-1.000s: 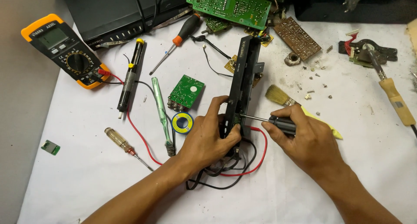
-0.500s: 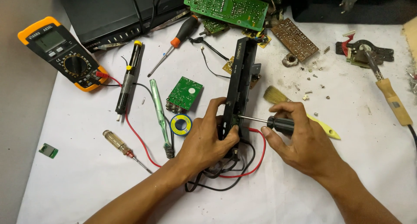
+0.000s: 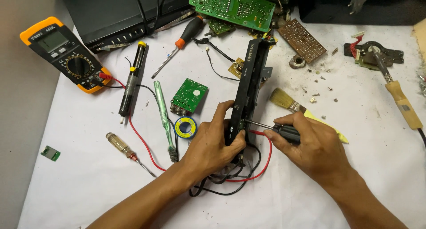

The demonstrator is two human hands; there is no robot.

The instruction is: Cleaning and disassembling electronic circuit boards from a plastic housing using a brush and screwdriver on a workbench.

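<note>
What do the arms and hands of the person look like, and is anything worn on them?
Both forearms are bare, with no sleeves in view. The left hand and the right hand wear no gloves, and no rings, watch or bracelet can be seen on them. The fingernails are short.
</note>
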